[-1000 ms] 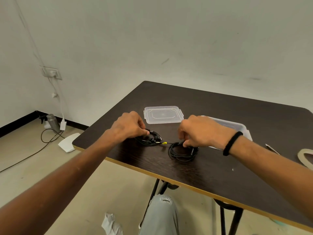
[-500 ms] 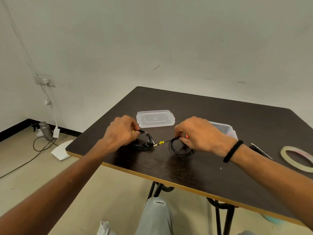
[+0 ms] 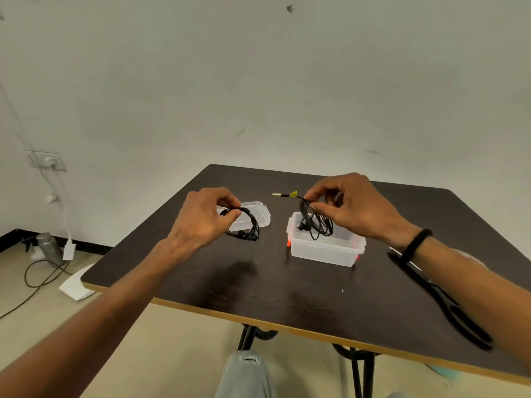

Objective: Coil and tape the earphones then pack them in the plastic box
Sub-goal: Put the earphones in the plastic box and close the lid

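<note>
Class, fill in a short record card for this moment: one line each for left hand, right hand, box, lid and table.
left hand: pinches a coiled black earphone above the lid
right hand: holds a second coil over the box, plug sticking out
plastic box: open, on the table
lid: lies left of the box
table: dark top

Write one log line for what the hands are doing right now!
left hand: pinches coiled earphones | right hand: holds second coil over plastic box | lid: off, on table
</note>
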